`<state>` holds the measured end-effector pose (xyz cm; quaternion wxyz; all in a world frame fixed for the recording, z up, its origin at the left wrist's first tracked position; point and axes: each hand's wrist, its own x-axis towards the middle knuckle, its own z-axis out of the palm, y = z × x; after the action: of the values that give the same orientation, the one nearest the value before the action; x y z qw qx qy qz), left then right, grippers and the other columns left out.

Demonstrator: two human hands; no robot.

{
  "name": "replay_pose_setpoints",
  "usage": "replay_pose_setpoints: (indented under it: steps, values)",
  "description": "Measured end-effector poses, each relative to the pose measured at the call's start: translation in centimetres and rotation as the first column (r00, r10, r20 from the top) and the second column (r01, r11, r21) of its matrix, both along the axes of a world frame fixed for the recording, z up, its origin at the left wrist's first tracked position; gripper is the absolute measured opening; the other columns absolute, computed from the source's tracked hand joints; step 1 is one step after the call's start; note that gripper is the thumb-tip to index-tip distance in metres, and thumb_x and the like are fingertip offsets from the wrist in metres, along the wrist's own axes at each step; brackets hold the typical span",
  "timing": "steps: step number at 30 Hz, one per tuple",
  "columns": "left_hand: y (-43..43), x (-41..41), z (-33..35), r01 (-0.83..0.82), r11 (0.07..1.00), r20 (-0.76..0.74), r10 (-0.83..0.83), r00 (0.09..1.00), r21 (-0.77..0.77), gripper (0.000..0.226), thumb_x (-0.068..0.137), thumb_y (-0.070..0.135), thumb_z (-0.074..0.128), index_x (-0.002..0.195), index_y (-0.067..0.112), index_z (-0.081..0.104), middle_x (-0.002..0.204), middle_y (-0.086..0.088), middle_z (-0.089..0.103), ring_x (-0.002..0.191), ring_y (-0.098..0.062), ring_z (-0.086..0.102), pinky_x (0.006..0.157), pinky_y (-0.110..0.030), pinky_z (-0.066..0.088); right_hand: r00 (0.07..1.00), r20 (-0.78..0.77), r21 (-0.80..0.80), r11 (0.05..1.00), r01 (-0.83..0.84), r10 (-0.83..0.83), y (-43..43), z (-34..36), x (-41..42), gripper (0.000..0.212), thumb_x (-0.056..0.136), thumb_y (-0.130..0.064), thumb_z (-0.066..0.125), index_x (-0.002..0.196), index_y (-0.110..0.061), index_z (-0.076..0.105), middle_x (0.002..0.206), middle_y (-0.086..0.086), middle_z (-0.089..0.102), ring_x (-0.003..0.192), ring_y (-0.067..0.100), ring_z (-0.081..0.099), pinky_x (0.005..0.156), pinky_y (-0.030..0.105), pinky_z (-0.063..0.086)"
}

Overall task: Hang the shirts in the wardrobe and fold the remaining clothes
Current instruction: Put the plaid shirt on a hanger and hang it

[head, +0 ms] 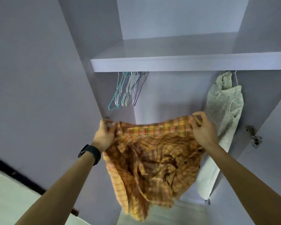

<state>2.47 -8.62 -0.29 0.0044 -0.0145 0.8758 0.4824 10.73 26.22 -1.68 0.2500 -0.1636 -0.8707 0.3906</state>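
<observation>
An orange plaid shirt is held up in front of the open wardrobe, at the centre of the view and below the shelf. A straight checked band of it is stretched level between the two hands, while the rest hangs crumpled beneath; whether that band is collar or placket cannot be told. The left hand, at nine o'clock from the shirt, pinches one end of the band with curled fingers. The right hand, at two o'clock, grips the other end likewise. No hanger is in the shirt. A cluster of empty wire hangers hangs under the shelf at eleven o'clock. A pale floral garment is already hung at two o'clock, just behind the right hand. The step is judged to be hanging, at the stage of shaking out. Next, one hand would have to be freed so that a hanger can be fetched and worked into the shoulders.
</observation>
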Motion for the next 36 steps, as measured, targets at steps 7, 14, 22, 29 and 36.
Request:
replay_pose_setpoints:
  steps: [7, 14, 22, 29, 36]
  values:
    - [-0.7, 1.9, 2.1, 0.317, 0.803, -0.178, -0.456, 0.872, -0.504, 0.051, 0.080, 0.065, 0.069, 0.119, 0.046, 0.042, 0.120, 0.006, 0.041, 0.096, -0.015, 0.055, 0.086, -0.034, 0.048, 0.999, -0.049, 0.312, 0.949, 0.038, -0.024, 1.3, 1.3, 0.7, 0.028, 0.093, -0.021, 0.068, 0.121, -0.019, 0.062, 0.114, 0.011, 0.048, 0.086, 0.032, 0.059, 0.077, 0.042, 0.050]
    - [-1.3, -1.1, 1.2, 0.479, 0.847, 0.063, -0.478, 0.876, -0.232, 0.043, 0.094, -0.005, 0.047, 0.081, 0.028, 0.072, 0.081, 0.027, 0.068, 0.083, 0.006, 0.061, 0.080, -0.021, 0.047, 0.999, -0.033, 0.414, 0.910, 0.010, 0.005, 3.5, -0.5, 1.4, 0.007, 0.093, -0.015, 0.068, 0.099, -0.014, 0.071, 0.100, 0.007, 0.060, 0.082, 0.033, 0.063, 0.070, 0.033, 0.045]
    - [-1.1, -1.1, -1.3, 0.409, 0.669, -0.010, -0.529, 0.849, -0.621, 0.021, 0.100, 0.032, 0.055, 0.111, 0.029, 0.072, 0.122, 0.002, 0.051, 0.108, -0.017, 0.057, 0.102, -0.031, 0.044, 0.997, -0.068, 0.559, 0.829, 0.015, 0.028, 2.7, -3.9, 2.6, 0.012, 0.093, -0.010, 0.067, 0.102, -0.014, 0.073, 0.102, 0.009, 0.057, 0.062, 0.029, 0.058, 0.047, 0.037, 0.050]
    - [-1.5, -1.7, -2.3, 0.371, 0.391, 0.044, -0.635, 0.771, -0.842, 0.036, 0.093, 0.059, 0.052, 0.113, 0.033, 0.067, 0.132, 0.011, 0.033, 0.108, -0.016, 0.057, 0.090, -0.037, 0.051, 0.973, 0.085, 0.659, 0.721, -0.216, 0.214, 1.6, -3.6, 5.0, 0.038, 0.086, -0.056, 0.057, 0.085, -0.022, 0.074, 0.095, -0.001, 0.047, 0.053, 0.016, 0.046, 0.045, 0.024, 0.041]
    - [-2.4, -4.5, -3.0, 0.026, 0.257, -0.149, -0.637, 0.756, -0.966, 0.022, 0.076, 0.035, 0.070, 0.095, 0.025, 0.074, 0.111, 0.002, 0.063, 0.103, -0.023, 0.058, 0.091, -0.040, 0.040, 0.909, 0.417, 0.631, 0.716, -0.299, 0.012, 2.1, -4.6, 4.3, 0.025, 0.088, -0.033, 0.066, 0.106, -0.015, 0.066, 0.116, 0.003, 0.048, 0.059, 0.019, 0.043, 0.055, 0.028, 0.037]
